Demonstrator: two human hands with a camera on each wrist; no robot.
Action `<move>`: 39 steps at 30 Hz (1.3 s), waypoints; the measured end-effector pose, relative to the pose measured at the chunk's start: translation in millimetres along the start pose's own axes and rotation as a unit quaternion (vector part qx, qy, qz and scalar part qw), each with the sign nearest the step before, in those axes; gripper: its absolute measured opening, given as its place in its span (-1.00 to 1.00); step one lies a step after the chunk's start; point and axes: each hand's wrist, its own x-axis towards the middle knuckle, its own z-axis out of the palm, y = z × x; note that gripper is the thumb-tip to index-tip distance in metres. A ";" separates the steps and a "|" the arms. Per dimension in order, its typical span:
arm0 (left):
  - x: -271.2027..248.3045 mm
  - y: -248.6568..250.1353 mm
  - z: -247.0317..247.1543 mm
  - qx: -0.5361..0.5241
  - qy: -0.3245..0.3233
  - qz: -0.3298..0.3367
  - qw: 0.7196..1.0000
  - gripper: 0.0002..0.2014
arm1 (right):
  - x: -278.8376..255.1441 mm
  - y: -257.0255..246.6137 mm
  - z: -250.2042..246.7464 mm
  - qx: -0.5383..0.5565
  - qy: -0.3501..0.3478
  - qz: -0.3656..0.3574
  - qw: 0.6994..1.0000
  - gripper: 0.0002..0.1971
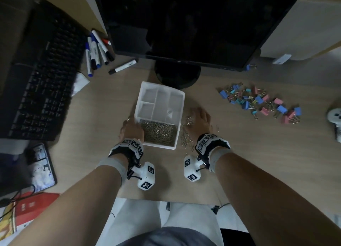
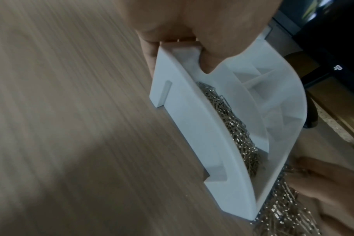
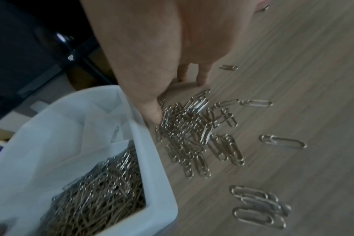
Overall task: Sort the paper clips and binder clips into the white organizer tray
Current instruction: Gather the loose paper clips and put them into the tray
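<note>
The white organizer tray (image 1: 181, 107) stands on the desk in front of me. Its near compartment is heaped with silver paper clips (image 1: 158, 133). My left hand (image 1: 132, 125) grips the tray's near-left corner (image 2: 192, 127), thumb (image 2: 208, 63) inside the wall and fingers outside. My right hand (image 1: 196, 116) is lowered over loose paper clips (image 1: 186, 138) beside the tray's right wall. Its fingertips (image 3: 200, 79) touch the desk and its thumb (image 3: 152, 111) touches the clip pile (image 3: 192, 132). Coloured binder clips (image 1: 258, 102) lie scattered at the right.
A black monitor stand (image 1: 177, 74) sits just behind the tray. A keyboard (image 1: 42, 76) and markers (image 1: 97, 50) are at the left, a phone (image 1: 41, 168) at the near left. A white controller (image 1: 335, 116) lies at the far right. One paper clip (image 1: 169, 112) lies in a rear compartment.
</note>
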 end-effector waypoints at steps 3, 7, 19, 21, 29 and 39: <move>-3.2 0.5 1.0 0.008 0.007 0.001 1.000 -0.57 | 1.9 -6.3 4.1 -0.029 0.023 -0.024 0.999 -0.49; -4.5 2.6 -1.0 -0.016 -0.009 -0.002 1.000 -0.58 | -2.4 -16.3 -2.8 -0.025 0.071 -0.056 0.996 -0.64; 8.7 -15.4 -8.5 0.026 -0.059 0.049 0.997 -0.53 | 2.2 -61.6 9.2 -0.223 0.075 -0.145 0.961 -0.81; 8.1 -16.4 -7.9 0.025 -0.058 0.052 0.997 -0.54 | 5.5 -61.7 10.3 -0.239 0.084 -0.134 0.958 -0.81; 10.6 -18.8 -10.4 0.041 -0.080 0.066 0.994 -0.53 | 5.6 -59.0 22.8 -0.294 0.125 -0.132 0.938 -0.85; 10.7 -16.7 -7.4 0.043 -0.074 0.053 0.995 -0.56 | -10.1 -45.4 21.7 -0.168 0.168 -0.131 0.963 -0.78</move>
